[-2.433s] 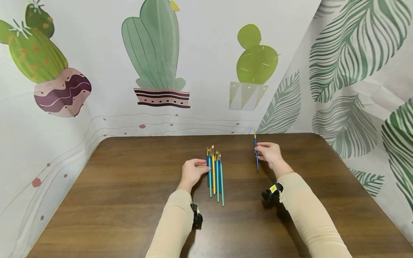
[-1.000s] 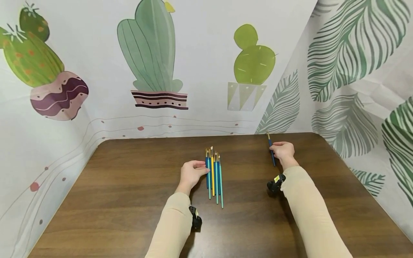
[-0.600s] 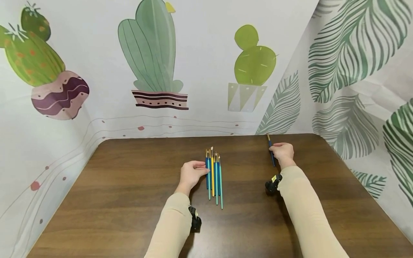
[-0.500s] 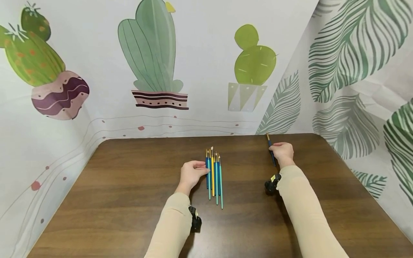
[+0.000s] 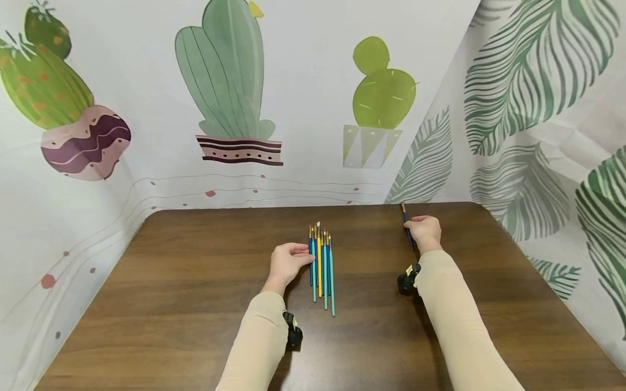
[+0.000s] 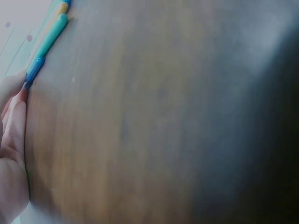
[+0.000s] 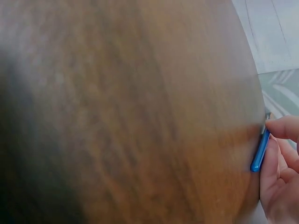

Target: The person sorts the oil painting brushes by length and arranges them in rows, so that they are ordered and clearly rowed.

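Note:
Near the middle of the table, several slim paintbrushes point(image 5: 320, 271) with blue, turquoise and yellow handles lie side by side, bristles toward the wall. My left hand point(image 5: 287, 265) is at their left edge, thumb and fingertips pinching the outermost blue handle; in the left wrist view the hand point(image 6: 13, 154) meets a blue handle end point(image 6: 35, 70). Farther right, close to the back edge, my right hand point(image 5: 424, 231) pinches a single blue paintbrush point(image 5: 406, 220) between thumb and fingers. The right wrist view shows its blue handle point(image 7: 259, 151) low over the wood, bristles partly hidden by the thumb.
The brown wooden table point(image 5: 195, 304) has rounded back corners and ends at a wall covering point(image 5: 313, 108) printed with cacti and leaves. Black cameras are strapped to the left wrist point(image 5: 293, 331) and right wrist point(image 5: 408, 278).
Since the oldest frame my right hand has carried the blue paintbrush to the right, and it slants more. In the last second both hands have stayed almost in place; the head view shifted slightly.

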Demonstrator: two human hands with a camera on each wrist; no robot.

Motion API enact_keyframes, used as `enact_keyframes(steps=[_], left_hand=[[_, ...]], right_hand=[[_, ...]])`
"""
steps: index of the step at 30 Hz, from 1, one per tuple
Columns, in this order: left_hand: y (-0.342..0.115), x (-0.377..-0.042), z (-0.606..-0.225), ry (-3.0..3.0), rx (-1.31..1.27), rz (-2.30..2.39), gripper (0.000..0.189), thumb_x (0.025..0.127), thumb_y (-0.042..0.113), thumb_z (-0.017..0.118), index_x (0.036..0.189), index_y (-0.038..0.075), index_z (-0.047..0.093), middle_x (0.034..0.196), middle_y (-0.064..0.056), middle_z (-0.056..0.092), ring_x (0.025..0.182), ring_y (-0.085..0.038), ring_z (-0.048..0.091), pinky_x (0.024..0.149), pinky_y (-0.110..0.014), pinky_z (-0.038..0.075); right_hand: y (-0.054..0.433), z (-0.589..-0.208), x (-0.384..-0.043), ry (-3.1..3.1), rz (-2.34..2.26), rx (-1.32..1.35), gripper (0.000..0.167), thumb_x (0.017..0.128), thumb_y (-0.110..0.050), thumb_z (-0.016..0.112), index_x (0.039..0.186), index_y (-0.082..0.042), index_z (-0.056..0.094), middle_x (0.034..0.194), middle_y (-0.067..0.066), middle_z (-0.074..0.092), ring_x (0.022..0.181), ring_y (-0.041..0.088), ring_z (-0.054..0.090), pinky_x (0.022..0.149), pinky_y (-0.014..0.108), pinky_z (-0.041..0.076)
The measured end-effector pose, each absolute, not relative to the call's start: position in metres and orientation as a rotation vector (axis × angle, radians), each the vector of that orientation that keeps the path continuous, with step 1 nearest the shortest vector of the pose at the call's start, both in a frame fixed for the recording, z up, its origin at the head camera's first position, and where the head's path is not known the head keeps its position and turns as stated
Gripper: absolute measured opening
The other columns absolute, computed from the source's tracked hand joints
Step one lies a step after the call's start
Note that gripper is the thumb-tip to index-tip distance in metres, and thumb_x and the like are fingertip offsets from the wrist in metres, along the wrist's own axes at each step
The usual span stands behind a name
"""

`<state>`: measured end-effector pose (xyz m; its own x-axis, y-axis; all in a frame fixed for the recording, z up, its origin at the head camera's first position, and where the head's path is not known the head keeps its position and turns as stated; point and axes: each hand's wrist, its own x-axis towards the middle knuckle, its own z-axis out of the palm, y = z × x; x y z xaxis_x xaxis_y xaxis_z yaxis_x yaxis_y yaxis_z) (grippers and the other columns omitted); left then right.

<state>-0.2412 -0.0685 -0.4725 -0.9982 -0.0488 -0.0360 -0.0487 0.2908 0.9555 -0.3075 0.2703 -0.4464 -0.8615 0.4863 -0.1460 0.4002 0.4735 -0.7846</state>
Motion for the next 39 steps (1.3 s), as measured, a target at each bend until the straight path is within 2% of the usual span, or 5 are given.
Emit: enact_keyframes(steps=[12, 17, 22, 31, 39], left_hand=[[-0.072, -0.233, -0.474, -2.557, 0.113, -1.846, 0.031, 0.075, 0.011, 0.079, 0.102, 0.001, 0.07, 0.097, -0.013, 0.072, 0.09, -0.022, 0.071, 0.081, -0.033, 0.056], [-0.071, -0.233, -0.472, -2.533, 0.1, -1.863, 0.03, 0.075, 0.009, 0.079, 0.102, -0.001, 0.07, 0.097, -0.015, 0.072, 0.09, -0.024, 0.07, 0.08, -0.034, 0.056], [-0.067, -0.237, -0.477, -2.537, 0.071, -1.861, 0.031, 0.075, 0.011, 0.079, 0.103, 0.0, 0.07, 0.097, -0.014, 0.072, 0.09, -0.022, 0.07, 0.08, -0.032, 0.056], [-0.067, -0.238, -0.477, -2.527, 0.096, -1.874, 0.03, 0.075, 0.01, 0.079, 0.102, 0.001, 0.071, 0.097, -0.013, 0.073, 0.09, -0.022, 0.07, 0.08, -0.032, 0.056], [-0.069, -0.241, -0.473, -2.526, 0.103, -1.854, 0.03, 0.075, 0.012, 0.08, 0.102, 0.002, 0.071, 0.096, -0.012, 0.073, 0.088, -0.021, 0.071, 0.08, -0.032, 0.056]], right_hand=[[0.268, -0.452, -0.298, -2.63, 1.383, -0.795, 0.037, 0.087, -0.021, 0.062, 0.119, -0.002, 0.062, 0.127, 0.022, 0.056, 0.116, 0.037, 0.05, 0.094, 0.046, 0.047], [0.272, -0.455, -0.299, -2.575, 1.436, -0.784, 0.041, 0.087, -0.025, 0.064, 0.12, -0.002, 0.062, 0.115, 0.022, 0.063, 0.083, 0.022, 0.065, 0.074, 0.034, 0.054], [0.281, -0.459, -0.298, -2.392, 1.614, -0.819, 0.051, 0.085, -0.031, 0.063, 0.124, 0.0, 0.059, 0.112, 0.015, 0.059, 0.054, -0.001, 0.056, 0.056, 0.018, 0.053], [0.284, -0.451, -0.294, -2.014, 1.834, -0.793, 0.022, 0.086, -0.027, 0.063, 0.1, -0.01, 0.059, 0.069, -0.009, 0.063, 0.06, 0.003, 0.062, 0.048, 0.018, 0.052], [0.267, -0.435, -0.288, -2.13, 1.905, -0.599, 0.022, 0.091, -0.022, 0.057, 0.105, -0.005, 0.057, 0.079, -0.006, 0.063, 0.069, 0.004, 0.064, 0.055, 0.018, 0.054]])
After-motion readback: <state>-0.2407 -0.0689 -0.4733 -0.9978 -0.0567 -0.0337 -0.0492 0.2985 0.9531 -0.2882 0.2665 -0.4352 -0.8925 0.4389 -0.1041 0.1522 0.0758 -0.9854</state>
